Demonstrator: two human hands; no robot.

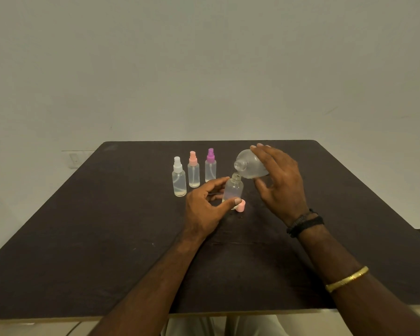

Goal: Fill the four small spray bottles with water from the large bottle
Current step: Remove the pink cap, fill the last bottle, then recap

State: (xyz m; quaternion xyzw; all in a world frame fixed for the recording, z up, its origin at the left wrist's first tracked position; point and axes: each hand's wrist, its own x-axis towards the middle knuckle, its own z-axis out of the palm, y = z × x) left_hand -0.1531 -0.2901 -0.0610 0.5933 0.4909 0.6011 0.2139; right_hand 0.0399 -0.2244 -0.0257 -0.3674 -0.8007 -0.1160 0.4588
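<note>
My right hand (279,183) grips the large clear bottle (246,164), tilted on its side with its open mouth just above the neck of an uncapped small bottle (233,190). My left hand (204,207) holds that small bottle upright between thumb and fingers on the dark table (107,226). A pink cap (241,206) lies at the bottle's base by my thumb. Three capped spray bottles stand in a row to the left: white-topped (179,178), pink-topped (193,170) and purple-topped (210,166). Each has a little liquid at the bottom.
The table's far edge (204,141) lies close behind the bottles, with a plain wall beyond. Its near edge (228,312) runs under my forearms. Broad dark tabletop stretches left and right of the bottles.
</note>
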